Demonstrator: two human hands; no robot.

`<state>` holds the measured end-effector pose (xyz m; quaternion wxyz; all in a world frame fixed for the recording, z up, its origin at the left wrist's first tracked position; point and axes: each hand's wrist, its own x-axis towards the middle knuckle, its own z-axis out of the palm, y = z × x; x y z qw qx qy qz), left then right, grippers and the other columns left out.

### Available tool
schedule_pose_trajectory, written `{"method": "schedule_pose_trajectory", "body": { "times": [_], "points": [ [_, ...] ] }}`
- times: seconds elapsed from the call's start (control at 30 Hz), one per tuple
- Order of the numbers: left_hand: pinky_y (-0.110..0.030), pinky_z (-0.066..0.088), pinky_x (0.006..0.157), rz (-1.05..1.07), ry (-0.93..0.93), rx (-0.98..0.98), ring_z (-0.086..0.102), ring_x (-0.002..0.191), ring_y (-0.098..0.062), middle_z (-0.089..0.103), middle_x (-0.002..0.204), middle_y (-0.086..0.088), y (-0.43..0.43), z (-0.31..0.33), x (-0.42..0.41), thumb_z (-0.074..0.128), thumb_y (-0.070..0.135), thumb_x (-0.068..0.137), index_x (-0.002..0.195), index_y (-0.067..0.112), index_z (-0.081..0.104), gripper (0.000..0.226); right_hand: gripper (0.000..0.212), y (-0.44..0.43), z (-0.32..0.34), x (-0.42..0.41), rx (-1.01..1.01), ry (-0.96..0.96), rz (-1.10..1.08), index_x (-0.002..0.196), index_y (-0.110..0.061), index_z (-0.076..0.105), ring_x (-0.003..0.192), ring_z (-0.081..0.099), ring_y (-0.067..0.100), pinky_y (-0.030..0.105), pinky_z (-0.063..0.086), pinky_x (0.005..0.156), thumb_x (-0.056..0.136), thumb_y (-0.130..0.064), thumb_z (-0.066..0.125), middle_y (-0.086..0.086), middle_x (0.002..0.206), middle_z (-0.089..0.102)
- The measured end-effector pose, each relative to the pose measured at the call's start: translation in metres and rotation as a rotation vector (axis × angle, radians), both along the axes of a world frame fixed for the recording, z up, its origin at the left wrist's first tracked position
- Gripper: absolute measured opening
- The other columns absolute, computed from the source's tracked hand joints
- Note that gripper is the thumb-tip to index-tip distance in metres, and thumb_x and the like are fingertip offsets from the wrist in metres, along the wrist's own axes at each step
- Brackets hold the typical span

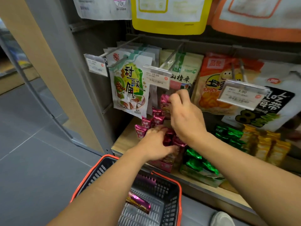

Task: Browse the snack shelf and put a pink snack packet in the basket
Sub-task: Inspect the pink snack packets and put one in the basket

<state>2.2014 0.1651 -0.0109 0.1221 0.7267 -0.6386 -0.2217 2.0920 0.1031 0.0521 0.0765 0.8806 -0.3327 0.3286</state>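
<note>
Pink packets (147, 126) sat in a loose heap on the shelf (123, 141), just above and behind the basket (169, 201). They looked light, soft and crinkly, with shiny foil that could probably slip; pinching a crimped end or a corner seemed the safest hold, without much squeeze.

Left hand (154, 144) reached palm down over the front of the heap, fingers curled onto a cluster of dark pink packets (172, 139); it seemed closed on them, though whether it truly gripped one could not be told. Right hand (187, 118) was raised further from the basket, wrist bent, fingertips (175, 96) pinched shut on one pink packet (164, 101) held upright above the heap.

Both forearms stretched out over the basket. A purple wrapper (140, 203) already lay on the basket floor. Green packets (200, 162) lay beside the heap, right of the basket.
</note>
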Motion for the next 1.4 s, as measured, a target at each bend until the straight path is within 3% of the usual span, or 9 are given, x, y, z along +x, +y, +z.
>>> {"method": "schedule_pose_trajectory", "body": {
  "times": [0.17,0.33,0.43,0.5,0.7,0.77,0.9,1.1,1.4],
  "points": [
    [-0.022,0.037,0.098,0.187,0.161,-0.132,0.053,0.123,-0.02,0.057,0.136,-0.003,0.016,0.019,0.013,0.067,0.024,0.086,0.132,0.016,0.057,0.047,0.015,0.048,0.04,-0.046,-0.094,-0.064,0.203,0.096,0.001,0.052,0.051,0.042,0.032,0.031,0.033,0.031,0.081,-0.001,0.054,0.016,0.106,0.048],
    [-0.035,0.046,0.102,0.244,0.549,-0.174,0.059,0.116,-0.014,0.065,0.124,-0.004,0.047,0.061,0.029,0.061,-0.008,0.082,0.129,0.016,0.059,0.053,0.02,0.078,0.056,-0.076,0.072,-0.22,0.347,0.101,-0.012,0.045,0.074,0.053,0.03,0.043,0.05,0.053,0.086,0.002,0.047,0.006,0.104,0.045],
    [-0.043,0.036,0.101,-0.028,0.965,0.011,0.055,0.113,-0.027,0.065,0.124,-0.008,0.075,0.088,0.019,0.055,-0.009,0.077,0.129,0.01,0.057,0.056,0.013,0.091,0.052,-0.081,0.341,-0.353,0.379,0.098,-0.012,0.054,0.08,0.047,0.007,0.015,0.04,0.072,0.092,-0.001,0.049,-0.001,0.094,0.05],
    [-0.045,0.033,0.098,-0.121,1.13,0.121,0.049,0.107,-0.032,0.061,0.122,-0.015,0.089,0.1,0.011,0.055,-0.001,0.076,0.131,0.005,0.054,0.056,0.015,0.096,0.046,-0.08,0.495,-0.384,0.356,0.097,-0.011,0.057,0.082,0.05,0.002,0.012,0.038,0.072,0.093,0.002,0.053,-0.003,0.092,0.054],
    [-0.056,0.047,0.099,-0.056,0.99,-0.004,0.063,0.104,-0.028,0.065,0.119,-0.022,0.1,0.109,-0.005,0.075,0.018,0.075,0.125,0.012,0.06,0.052,0.018,0.104,0.037,-0.07,0.782,-0.526,0.319,0.099,-0.027,0.06,0.085,0.061,0.008,0.025,0.05,0.078,0.095,-0.01,0.056,-0.007,0.093,0.063],
    [-0.051,0.054,0.09,-0.007,0.968,-0.084,0.068,0.099,-0.026,0.069,0.112,-0.016,0.098,0.107,-0.006,0.076,0.016,0.075,0.119,0.018,0.062,0.047,0.018,0.107,0.031,-0.064,1.069,-0.606,0.324,0.112,-0.038,0.056,0.093,0.065,0.009,0.036,0.056,0.085,0.096,-0.032,0.056,-0.007,0.106,0.063],
    [-0.032,0.058,0.072,0.063,1.188,-0.218,0.068,0.082,-0.015,0.071,0.091,-0.001,0.094,0.109,0.003,0.072,0.005,0.071,0.119,0.02,0.062,0.051,0.068,0.114,0.016,-0.055,1.564,-0.519,0.476,0.122,-0.032,0.059,0.094,0.071,0.023,0.044,0.055,0.089,0.077,-0.081,0.042,0.006,0.103,0.073],
    [-0.028,0.056,0.068,0.247,1.313,-0.409,0.069,0.078,-0.017,0.07,0.088,-0.006,0.093,0.112,0.02,0.072,0.005,0.065,0.108,0.013,0.07,0.043,0.057,0.116,0.018,-0.05,1.452,-0.438,0.487,0.101,-0.027,0.059,0.047,0.059,0.018,0.027,0.048,0.047,0.084,-0.078,0.041,0.003,0.065,0.063],
    [-0.025,0.056,0.064,0.376,1.343,-0.501,0.071,0.076,-0.018,0.073,0.084,-0.007,0.094,0.112,0.025,0.071,0.007,0.061,0.084,0.014,0.078,0.025,0.046,0.115,0.023,-0.045,1.336,-0.358,0.443,0.095,-0.029,0.057,0.053,0.06,0.012,0.027,0.049,0.051,0.085,-0.07,0.037,-0.001,0.072,0.064]
  ]
}}
